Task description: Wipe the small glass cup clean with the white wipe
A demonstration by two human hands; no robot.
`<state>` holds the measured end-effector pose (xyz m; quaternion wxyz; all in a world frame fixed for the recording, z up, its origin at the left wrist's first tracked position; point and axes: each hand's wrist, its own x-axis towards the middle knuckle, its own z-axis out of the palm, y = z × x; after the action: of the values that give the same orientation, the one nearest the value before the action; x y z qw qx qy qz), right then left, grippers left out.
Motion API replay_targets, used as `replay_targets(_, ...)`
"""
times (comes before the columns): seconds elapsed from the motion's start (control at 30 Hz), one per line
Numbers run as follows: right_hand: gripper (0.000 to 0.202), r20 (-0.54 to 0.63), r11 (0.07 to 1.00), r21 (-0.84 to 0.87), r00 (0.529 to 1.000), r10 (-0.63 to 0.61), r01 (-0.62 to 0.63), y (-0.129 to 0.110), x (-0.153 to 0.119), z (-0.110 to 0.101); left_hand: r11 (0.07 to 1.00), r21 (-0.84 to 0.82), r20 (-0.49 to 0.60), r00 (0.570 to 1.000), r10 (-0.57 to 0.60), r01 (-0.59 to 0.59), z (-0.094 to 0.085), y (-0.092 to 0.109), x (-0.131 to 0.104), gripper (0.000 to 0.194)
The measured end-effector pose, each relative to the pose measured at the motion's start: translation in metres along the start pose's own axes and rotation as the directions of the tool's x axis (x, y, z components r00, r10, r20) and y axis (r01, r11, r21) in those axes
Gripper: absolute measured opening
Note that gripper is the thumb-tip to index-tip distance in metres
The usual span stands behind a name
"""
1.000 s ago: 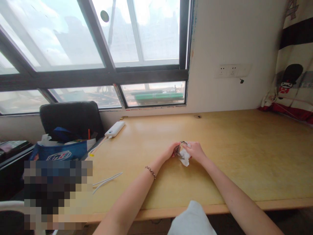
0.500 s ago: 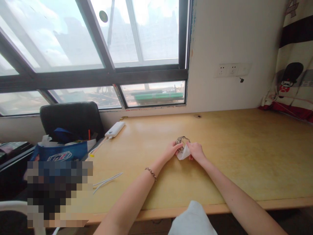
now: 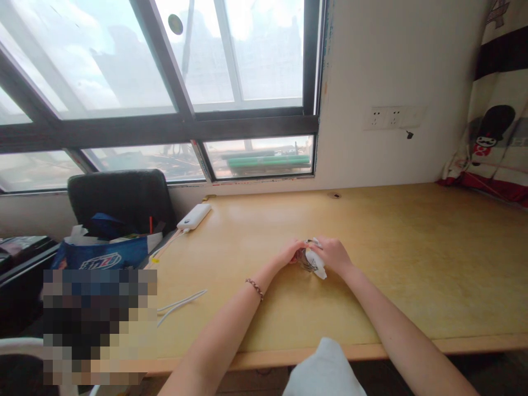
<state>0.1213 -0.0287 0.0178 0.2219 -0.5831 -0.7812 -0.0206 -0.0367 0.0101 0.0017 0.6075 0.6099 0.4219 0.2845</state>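
Above the middle of the desk, my left hand (image 3: 291,252) is closed on the left side of a ring-shaped coil of thin, dark metallic-looking strands (image 3: 307,263). My right hand (image 3: 332,254) pinches a white tissue (image 3: 317,263) against the coil's right side. A bit of white also pokes out above the right fingers. Both hands' fingertips meet at the top of the coil and partly hide it. Whether the coil is one piece or several loops, I cannot tell.
The wooden desk (image 3: 412,264) reaches the wall and window. A white power bank (image 3: 193,216) with a cable lies at its left edge, with a white cable end (image 3: 181,301) nearer me. Left of the desk stand a black chair (image 3: 119,192) and a blue bag (image 3: 99,254).
The coil has tipped, its open ring now facing lower. My right hand has come over its top, and the tissue has shifted down along the right side.
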Motion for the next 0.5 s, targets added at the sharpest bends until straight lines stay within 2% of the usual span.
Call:
replay_targets(0.07, 0.037, -0.025, 0.999, 0.011, 0.999, -0.031, 0.031, 0.000, -0.002, 0.000, 1.000, 0.023, 0.037, 0.999, 0.005, -0.006, 0.000, 0.000, -0.001, 0.031)
replay_targets(0.13, 0.039, -0.053, 0.999, 0.041, 0.999, -0.005, 0.007, 0.000, -0.001, 0.001, 0.999, 0.024, 0.053, 0.998, 0.040, -0.041, -0.001, -0.002, -0.001, 0.029)
replay_targets(0.3, 0.040, -0.052, 0.955, 0.239, 0.980, 0.193, -0.176, 0.001, 0.004, 0.013, 0.982, -0.003, 0.053, 0.981, 0.188, -0.188, -0.002, -0.008, -0.001, 0.025)
replay_targets(0.4, 0.043, 0.027, 0.864, 0.401, 0.947, 0.320, -0.303, 0.004, 0.008, 0.019, 0.969, -0.029, 0.056, 0.967, 0.247, -0.245, -0.001, -0.007, -0.003, 0.027)
replay_targets(0.5, 0.040, 0.142, 0.718, 0.559, 0.902, 0.408, -0.414, 0.007, 0.009, 0.024, 0.966, -0.093, 0.072, 0.966, 0.249, -0.242, 0.000, -0.003, -0.005, 0.030)
